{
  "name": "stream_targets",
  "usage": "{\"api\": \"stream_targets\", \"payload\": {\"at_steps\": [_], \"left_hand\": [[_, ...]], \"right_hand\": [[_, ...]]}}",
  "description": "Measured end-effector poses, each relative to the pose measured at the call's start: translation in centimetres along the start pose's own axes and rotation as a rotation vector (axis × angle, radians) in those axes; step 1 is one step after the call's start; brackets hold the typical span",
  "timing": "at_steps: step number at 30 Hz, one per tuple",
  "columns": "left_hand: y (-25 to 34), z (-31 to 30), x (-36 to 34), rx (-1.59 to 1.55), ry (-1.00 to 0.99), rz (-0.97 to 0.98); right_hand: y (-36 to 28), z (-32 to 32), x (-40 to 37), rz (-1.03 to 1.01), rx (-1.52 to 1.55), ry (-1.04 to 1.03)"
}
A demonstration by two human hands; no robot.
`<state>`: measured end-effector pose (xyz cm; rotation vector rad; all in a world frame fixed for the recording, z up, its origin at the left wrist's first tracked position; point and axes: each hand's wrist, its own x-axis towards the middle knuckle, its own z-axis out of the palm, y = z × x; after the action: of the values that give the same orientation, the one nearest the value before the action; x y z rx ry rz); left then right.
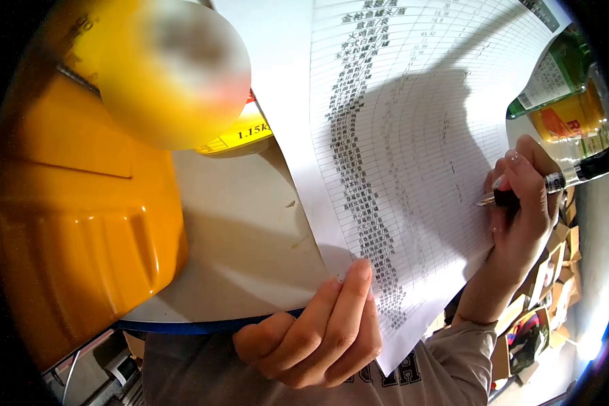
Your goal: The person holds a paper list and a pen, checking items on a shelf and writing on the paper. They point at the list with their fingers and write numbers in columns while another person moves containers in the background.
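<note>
A white printed sheet (399,223) lies on the table, ruled in rows of Chinese product names with faint handwritten figures. My left hand (321,331) is closed at its lower left edge, the bent fingers together and the fingertips against the paper. The thumb is hidden. On the right, my right hand (524,193) grips a pen (555,181) with a clear barrel and a black end. Its tip points left, close over or on the sheet's right part; contact is hard to tell. The sheet's lower corner hangs past the table edge, in front of my shirt.
A yellow container (176,81) labelled 1.15k, blurred at its near end, stands at upper left. Beside it is an orange plastic bin (88,203). Green (555,71) and orange-labelled bottles (568,118) stand at upper right. Cardboard boxes (555,277) sit lower right. The table has a blue edge (183,327).
</note>
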<state>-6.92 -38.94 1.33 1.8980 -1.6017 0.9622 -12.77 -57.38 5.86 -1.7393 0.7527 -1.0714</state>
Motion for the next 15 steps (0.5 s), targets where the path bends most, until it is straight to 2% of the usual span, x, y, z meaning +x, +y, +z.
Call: {"api": "stream_targets", "payload": {"at_steps": [1, 7, 15], "left_hand": [[0.1, 0.0, 0.0, 0.002, 0.0, -0.002], [-0.8, 0.5, 0.2, -0.01, -0.03, -0.004], [-0.4, 0.3, 0.2, -0.011, -0.027, -0.007]], "right_hand": [[-0.3, -0.9, 0.1, 0.119, -0.016, -0.118], [0.7, 0.0, 0.9, 0.004, -0.051, -0.114], [-0.3, -0.1, 0.7, 0.101, 0.007, -0.084]]}}
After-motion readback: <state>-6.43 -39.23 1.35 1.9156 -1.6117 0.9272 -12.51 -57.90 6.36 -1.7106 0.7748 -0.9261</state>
